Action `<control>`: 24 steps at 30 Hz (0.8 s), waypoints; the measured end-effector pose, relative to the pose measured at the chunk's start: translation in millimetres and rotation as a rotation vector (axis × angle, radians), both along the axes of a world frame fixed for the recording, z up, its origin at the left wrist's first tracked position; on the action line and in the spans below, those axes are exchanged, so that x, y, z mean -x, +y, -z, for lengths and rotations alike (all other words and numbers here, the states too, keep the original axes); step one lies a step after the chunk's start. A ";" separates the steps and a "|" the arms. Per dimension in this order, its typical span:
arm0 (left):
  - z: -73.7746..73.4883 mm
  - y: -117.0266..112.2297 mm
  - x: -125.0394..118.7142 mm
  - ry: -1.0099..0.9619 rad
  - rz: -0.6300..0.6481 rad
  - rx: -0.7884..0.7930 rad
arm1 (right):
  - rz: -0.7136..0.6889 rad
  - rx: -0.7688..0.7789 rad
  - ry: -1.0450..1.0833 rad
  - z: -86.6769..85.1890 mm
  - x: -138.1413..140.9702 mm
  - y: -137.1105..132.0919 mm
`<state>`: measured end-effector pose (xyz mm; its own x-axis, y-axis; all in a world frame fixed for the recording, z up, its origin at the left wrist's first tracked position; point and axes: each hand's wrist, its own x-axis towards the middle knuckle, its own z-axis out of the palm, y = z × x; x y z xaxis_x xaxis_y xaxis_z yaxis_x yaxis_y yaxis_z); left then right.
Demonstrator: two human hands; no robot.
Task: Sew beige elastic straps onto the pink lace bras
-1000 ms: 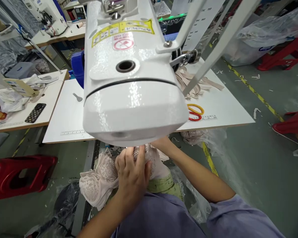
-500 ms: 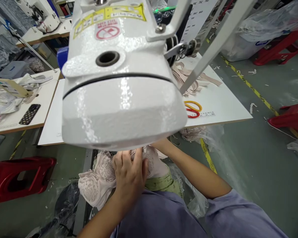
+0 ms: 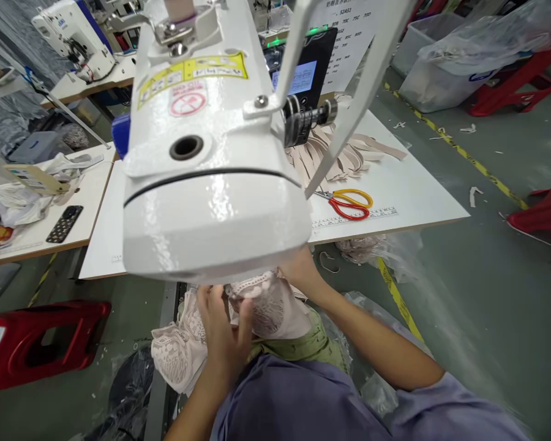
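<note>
A pale pink lace bra [image 3: 270, 309] lies across my lap below the white sewing machine head [image 3: 218, 226], with one cup raised towards the machine. My left hand [image 3: 224, 337] holds its lace edge, thumb on the near side and fingers bent over it; some fingertips are hidden. On the far side, my right hand [image 3: 299, 269] touches the same bra, but the machine head covers its fingers. More pale lace cups [image 3: 177, 355] hang to the left of my left hand. The needle area is out of sight behind the machine head.
Scissors [image 3: 349, 205] with red and yellow handles lie on the white table [image 3: 422, 196], near a heap of beige fabric strips [image 3: 335, 153]. A lit control screen [image 3: 298, 78] stands behind. A red stool [image 3: 50, 343] is at left, and a phone [image 3: 64, 223] lies on the neighbouring table.
My left hand has gone from lying flat on the lace to a bent hold, with the thumb apart. More of the raised cup shows. The view has shifted, revealing the screen and scissor blades.
</note>
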<state>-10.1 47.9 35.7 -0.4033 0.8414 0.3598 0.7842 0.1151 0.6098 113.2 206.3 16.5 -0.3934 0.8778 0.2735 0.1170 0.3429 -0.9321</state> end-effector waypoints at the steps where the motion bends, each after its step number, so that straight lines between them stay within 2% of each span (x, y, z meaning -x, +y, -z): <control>1: 2.1 0.9 2.9 -0.165 -0.003 0.022 | 0.020 0.028 0.023 3.2 -3.0 -4.1; 4: 6.9 6.1 9.8 -0.593 0.072 0.094 | 0.006 0.107 0.081 8.5 -10.6 -18.0; 6: 7.3 10.0 12.4 -0.668 0.111 0.139 | -0.028 0.142 0.107 8.0 -14.1 -26.6; 11: -3.5 15.2 11.1 -0.649 0.104 0.193 | -0.080 0.110 0.086 1.9 -18.8 -38.8; 14: -10.2 15.4 7.8 -0.538 0.054 0.194 | -0.084 0.074 0.094 2.2 -19.6 -41.0; 18: -11.8 15.5 5.8 -0.393 -0.023 0.211 | -0.091 0.079 0.071 4.5 -19.4 -42.2; 24: -14.6 18.9 4.1 -0.269 -0.042 0.228 | -0.080 0.083 0.055 4.0 -21.2 -42.8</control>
